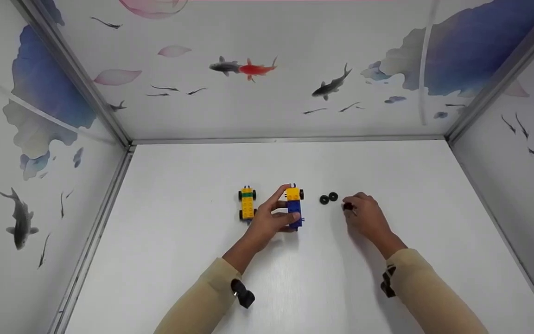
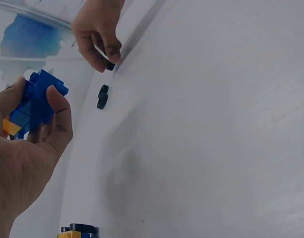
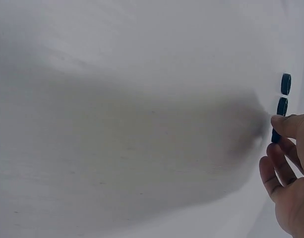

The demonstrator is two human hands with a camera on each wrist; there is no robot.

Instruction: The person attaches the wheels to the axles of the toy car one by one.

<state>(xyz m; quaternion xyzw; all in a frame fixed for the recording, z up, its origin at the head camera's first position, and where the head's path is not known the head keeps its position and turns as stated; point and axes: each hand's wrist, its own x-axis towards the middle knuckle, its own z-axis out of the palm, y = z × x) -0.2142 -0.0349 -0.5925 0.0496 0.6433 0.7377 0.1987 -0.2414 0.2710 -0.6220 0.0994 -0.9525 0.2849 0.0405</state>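
Observation:
My left hand grips a toy car of yellow and blue bricks, fingers along its left side and thumb on the blue part. One black wheel sits at the car's upper right; a bare blue axle stub sticks out at its lower right. In the left wrist view the blue bricks show between thumb and fingers. My right hand pinches a black wheel between thumb and finger, close over the table. Two loose black wheels lie just left of it.
Left of my left hand stands a second toy car, yellow with a green band and black wheels. The white table is enclosed by printed panels at the back and both sides, with metal edging along them.

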